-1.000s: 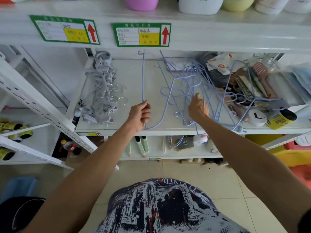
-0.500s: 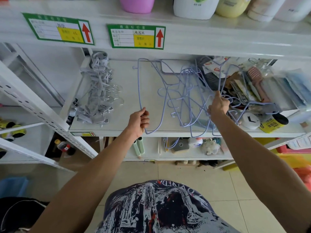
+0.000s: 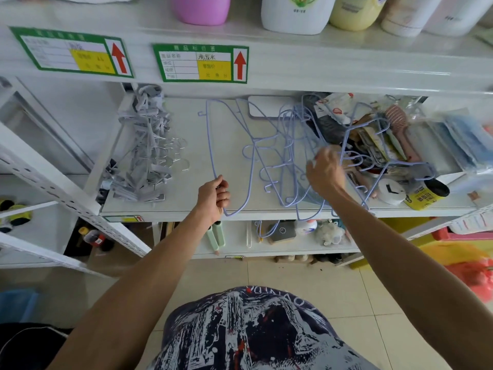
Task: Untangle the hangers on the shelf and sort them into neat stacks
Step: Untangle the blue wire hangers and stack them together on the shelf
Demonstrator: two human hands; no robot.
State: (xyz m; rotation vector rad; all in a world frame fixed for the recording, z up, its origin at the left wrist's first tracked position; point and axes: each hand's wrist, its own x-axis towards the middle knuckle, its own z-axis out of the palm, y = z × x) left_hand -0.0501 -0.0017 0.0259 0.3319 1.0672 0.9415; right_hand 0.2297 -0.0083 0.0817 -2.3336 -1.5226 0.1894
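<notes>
White shelving fills my view, and the middle shelf (image 3: 186,193) is where the work sits. From my feed, the left hand (image 3: 213,194) is at the shelf's front edge, fingers and thumb curled tight round one purple wire hanger (image 3: 210,145). That hanger runs from the fist back across the board towards the rear, with its lower bend looping just over the front lip beside the hand.

Right of it lies the tangle (image 3: 282,156): more purple wire hangers of the same kind, crossed and hooked through one another. They spread from mid-shelf over the clutter on the right, and a few loops hang past the front edge. The right hand (image 3: 324,173) is pushed into this tangle, fingers among the wires. They are blurred, so I cannot tell whether they pinch a wire or only touch it.

On the left end of the same shelf sits a pile of grey clip hangers (image 3: 144,156), their metal hooks pointing right, well apart from the purple ones. On the right end, under and beside the tangle, I see a pink brush (image 3: 400,129) and a black-and-yellow can (image 3: 426,193) lying on its side among packets.

Green labels (image 3: 200,62) with red arrows are stuck to the edge of the shelf above, where bottles (image 3: 201,9) stand in a row. Pale tiled floor (image 3: 293,276) shows below.
</notes>
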